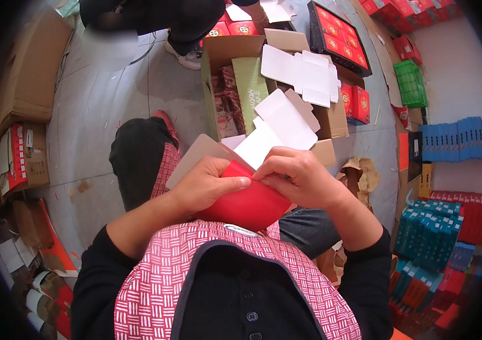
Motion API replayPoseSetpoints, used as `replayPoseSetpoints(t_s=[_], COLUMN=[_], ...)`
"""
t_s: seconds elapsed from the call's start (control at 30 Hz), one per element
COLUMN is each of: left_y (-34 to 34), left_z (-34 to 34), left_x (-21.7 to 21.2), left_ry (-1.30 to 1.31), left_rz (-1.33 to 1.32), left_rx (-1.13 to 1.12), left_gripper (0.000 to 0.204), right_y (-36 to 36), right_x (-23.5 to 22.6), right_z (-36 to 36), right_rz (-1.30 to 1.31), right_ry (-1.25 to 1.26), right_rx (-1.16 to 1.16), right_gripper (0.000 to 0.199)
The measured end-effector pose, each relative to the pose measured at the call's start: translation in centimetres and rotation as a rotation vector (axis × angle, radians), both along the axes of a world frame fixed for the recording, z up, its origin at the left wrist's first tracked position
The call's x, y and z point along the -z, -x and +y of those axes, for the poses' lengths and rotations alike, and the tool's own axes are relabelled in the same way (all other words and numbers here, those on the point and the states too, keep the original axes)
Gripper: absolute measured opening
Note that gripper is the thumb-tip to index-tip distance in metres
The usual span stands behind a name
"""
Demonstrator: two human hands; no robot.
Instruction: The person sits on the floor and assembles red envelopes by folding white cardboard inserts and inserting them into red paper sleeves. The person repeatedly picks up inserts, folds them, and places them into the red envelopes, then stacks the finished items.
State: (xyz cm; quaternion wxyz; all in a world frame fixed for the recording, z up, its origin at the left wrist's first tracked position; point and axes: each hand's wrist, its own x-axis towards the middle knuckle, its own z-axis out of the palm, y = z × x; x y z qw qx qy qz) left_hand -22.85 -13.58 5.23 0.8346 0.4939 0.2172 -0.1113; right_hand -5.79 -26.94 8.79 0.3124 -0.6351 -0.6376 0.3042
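A glossy red piece of folding carton (249, 203) curves across my lap, with a pale greyish flap (198, 158) standing up beside it. My left hand (206, 182) is closed on its upper left part, thumb lying over the red side. With fingers and thumb pinched together, my right hand (297, 174) grips the upper edge close to the left thumb. Just beyond the hands lie white unfolded cartons (287, 122), and I cannot tell where the nearest one ends and the held one begins. The carton's underside is hidden.
Ahead stands an open cardboard box (209, 107) with patterned packs inside. A black tray (340, 37) holds red boxes. Another person's dark-clothed leg and shoe (184, 56) are at the top. To the right are a green crate (410, 84) and stacked teal boxes (428, 229); large cartons (28, 62) line the left.
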Motion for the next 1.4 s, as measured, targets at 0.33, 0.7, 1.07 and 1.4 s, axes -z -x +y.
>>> replayPoseSetpoints(t_s=[0.33, 0.7, 1.07, 1.4], left_y=[0.6, 0.5, 1.1, 1.1], left_z=[-0.1, 0.5, 0.3, 1.3], left_x=[0.5, 0.1, 1.7, 1.8], left_ry=[0.119, -0.021, -0.011, 0.012], left_rz=[-0.017, -0.056, -0.097, -0.155], left_rx=[-0.056, -0.077, -0.127, -0.043], left_gripper=[0.022, 0.022, 0.022, 0.020], right_y=[-0.1, 2.6, 2.7, 0.0], right_x=[-0.8, 1.3, 2.3, 2.7], right_z=[0.8, -0.3, -0.5, -0.6], right_rz=[0.018, 0.452, 0.499, 0.622], right_ry=[0.009, 0.078, 0.081, 0.335], right_rx=[-0.066, 0.460, 0.428, 0.213], right_gripper=[0.016, 0.022, 0.019, 0.043])
